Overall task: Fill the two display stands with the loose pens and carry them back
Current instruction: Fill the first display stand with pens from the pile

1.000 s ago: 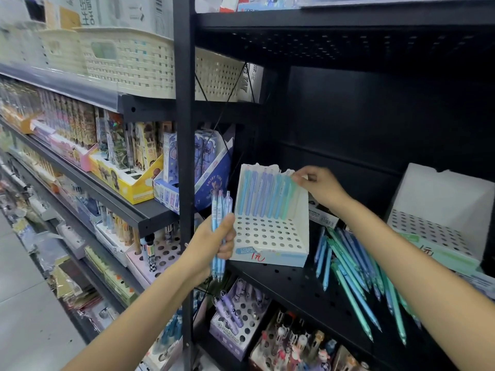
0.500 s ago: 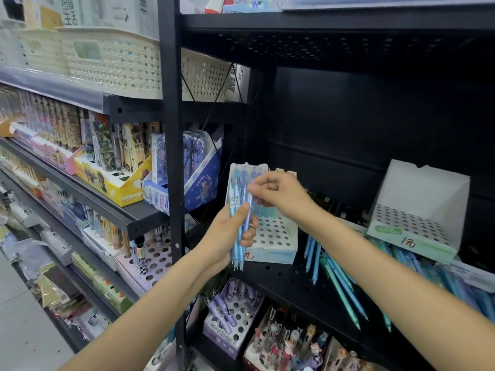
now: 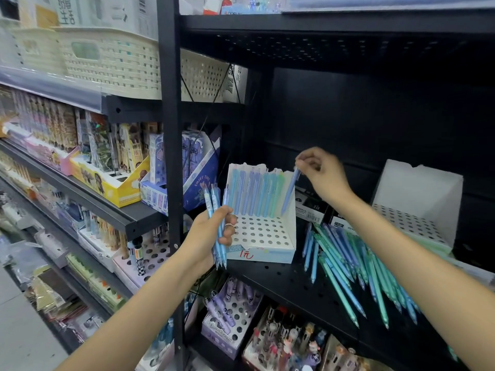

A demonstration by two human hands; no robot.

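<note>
Fingers (image 3: 304, 163) of the right hand (image 3: 322, 174) are pinching a slim blue pen (image 3: 290, 192) by its top, its tip slanting into the white perforated display stand (image 3: 263, 236) on the black pegboard shelf (image 3: 284, 282). Left hand (image 3: 211, 231) is gripping a bundle of blue pens (image 3: 217, 210) beside it. Loose pens (image 3: 353, 266) are lying scattered between this stand and the second stand (image 3: 417, 207).
</note>
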